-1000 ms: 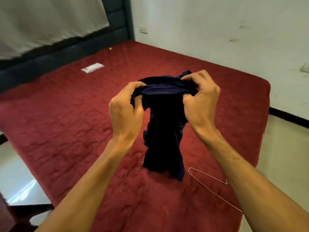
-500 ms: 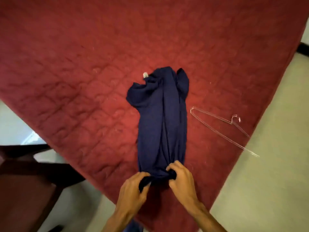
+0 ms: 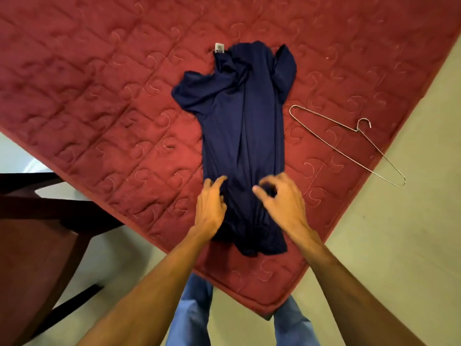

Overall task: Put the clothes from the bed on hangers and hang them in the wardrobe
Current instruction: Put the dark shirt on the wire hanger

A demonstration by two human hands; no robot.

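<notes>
Left hand point(image 3: 210, 204): fingers nearly straight and spread, tips resting on the left edge of the navy shirt point(image 3: 243, 136); nothing is gripped.
Right hand point(image 3: 283, 202): fingers loosely curled over the cloth, thumb pointing inward. Whether a fold is pinched cannot be determined.
Shirt position: flat but bunched narrow on the red mattress point(image 3: 99, 96), hem toward the person, collar end and white label point(image 3: 219, 48) at the far side, one sleeve crumpled to each side.
Step in hand (judged): spreading the shirt so a hanger can go in.
Procedure: smooth outward from the centre with flat palms. Open the hem or free the collar before reaching for the hanger. Feed one hanger shoulder in at a time to avoid stretching the neckline.
Wire hanger point(image 3: 358, 129): just right of the shirt, not touching it, hook pointing away; its near end overhangs the mattress edge above the floor point(image 3: 399, 245).
Obstructions: the overhanging hanger may slip off if the cloth is tugged; a dark wooden piece of furniture point(image 3: 37, 233) stands close on the left.
Wardrobe: not in view.
</notes>
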